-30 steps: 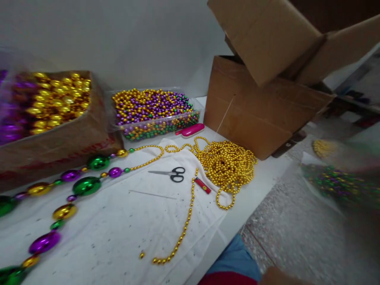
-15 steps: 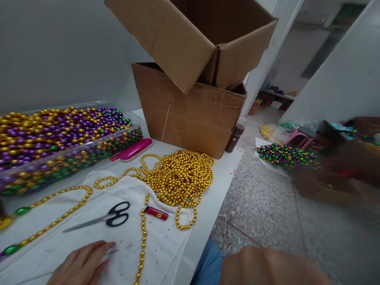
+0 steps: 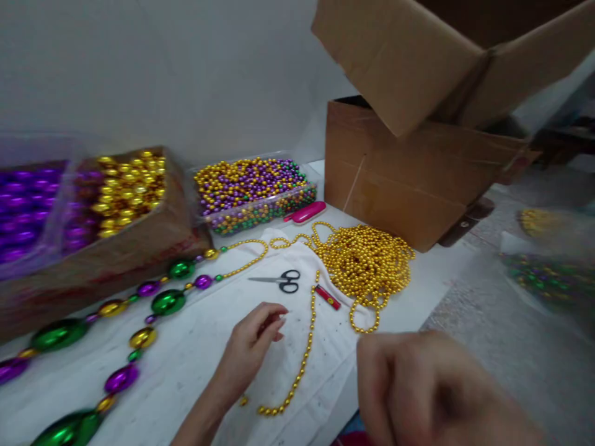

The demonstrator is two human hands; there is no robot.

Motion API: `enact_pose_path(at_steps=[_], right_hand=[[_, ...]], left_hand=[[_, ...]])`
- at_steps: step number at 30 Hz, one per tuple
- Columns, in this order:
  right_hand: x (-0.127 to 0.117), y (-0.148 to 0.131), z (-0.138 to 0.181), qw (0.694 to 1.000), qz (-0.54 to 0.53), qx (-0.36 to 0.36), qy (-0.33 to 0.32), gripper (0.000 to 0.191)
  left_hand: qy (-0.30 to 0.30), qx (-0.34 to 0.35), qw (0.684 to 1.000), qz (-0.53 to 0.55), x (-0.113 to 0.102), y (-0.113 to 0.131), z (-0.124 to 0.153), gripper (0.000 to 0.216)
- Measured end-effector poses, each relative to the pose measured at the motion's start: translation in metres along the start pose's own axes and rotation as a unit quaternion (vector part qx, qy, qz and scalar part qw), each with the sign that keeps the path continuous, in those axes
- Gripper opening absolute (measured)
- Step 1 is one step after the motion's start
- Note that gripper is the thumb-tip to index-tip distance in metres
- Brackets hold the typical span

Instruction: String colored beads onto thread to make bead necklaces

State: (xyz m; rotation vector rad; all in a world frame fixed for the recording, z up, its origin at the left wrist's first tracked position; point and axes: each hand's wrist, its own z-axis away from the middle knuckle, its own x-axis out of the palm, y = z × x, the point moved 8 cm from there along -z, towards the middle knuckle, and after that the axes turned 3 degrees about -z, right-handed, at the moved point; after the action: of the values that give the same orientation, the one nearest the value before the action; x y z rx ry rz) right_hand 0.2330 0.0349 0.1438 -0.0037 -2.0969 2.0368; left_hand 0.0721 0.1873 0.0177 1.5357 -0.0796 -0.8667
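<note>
My left hand (image 3: 258, 334) is over the white cloth (image 3: 186, 347), below the scissors (image 3: 283, 282). Its thumb and fingers are bent together; anything between them is too small to make out. Close to the camera, my right hand (image 3: 427, 384) is a blurred fist whose contents are hidden. Between the hands lies a short strand of gold beads (image 3: 304, 356), with a loose gold bead (image 3: 243, 401) off its lower end. A red lighter (image 3: 328, 297) touches the cloth near a heap of gold bead chain (image 3: 367, 260). A necklace of large green, purple and gold beads (image 3: 167, 302) stretches along the left.
Against the wall stand a cardboard box of gold beads (image 3: 132, 192), purple beads in plastic (image 3: 23, 210) and a clear tub of mixed beads (image 3: 255, 192). A pink case (image 3: 309, 212) lies before it. Stacked cartons (image 3: 395, 179) rise at back right; the floor (image 3: 465, 334) is beyond the table edge.
The view has swung left, bringing the large-bead necklace and the boxes of purple and gold beads into sight. A thin line near my left fingers no longer shows. Both hands remain closed.
</note>
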Motion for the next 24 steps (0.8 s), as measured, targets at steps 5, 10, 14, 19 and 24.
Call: enact_pose_path(at_steps=[5,10,14,19,24], right_hand=[[0.01,0.09,-0.051,0.988,-0.092,0.114,0.043,0.02],[0.018,0.116,-0.058,0.997,0.035,0.039,0.057,0.015],[0.03,0.114,-0.053,0.989,0.138,-0.019,0.046,0.015],[0.043,0.12,-0.05,0.984,0.172,-0.019,0.036,0.014],[0.048,0.121,-0.049,0.985,0.169,-0.02,0.035,0.013]], left_hand=[[0.06,-0.131,0.935,0.323,0.028,-0.005,0.042,0.024],[0.097,-0.161,0.882,0.431,0.04,-0.016,0.058,0.02],[0.094,-0.173,0.861,0.47,0.044,-0.024,0.064,0.019],[0.092,-0.178,0.839,0.506,0.049,-0.027,0.069,0.018],[0.1,-0.174,0.839,0.505,0.048,-0.027,0.072,0.018]])
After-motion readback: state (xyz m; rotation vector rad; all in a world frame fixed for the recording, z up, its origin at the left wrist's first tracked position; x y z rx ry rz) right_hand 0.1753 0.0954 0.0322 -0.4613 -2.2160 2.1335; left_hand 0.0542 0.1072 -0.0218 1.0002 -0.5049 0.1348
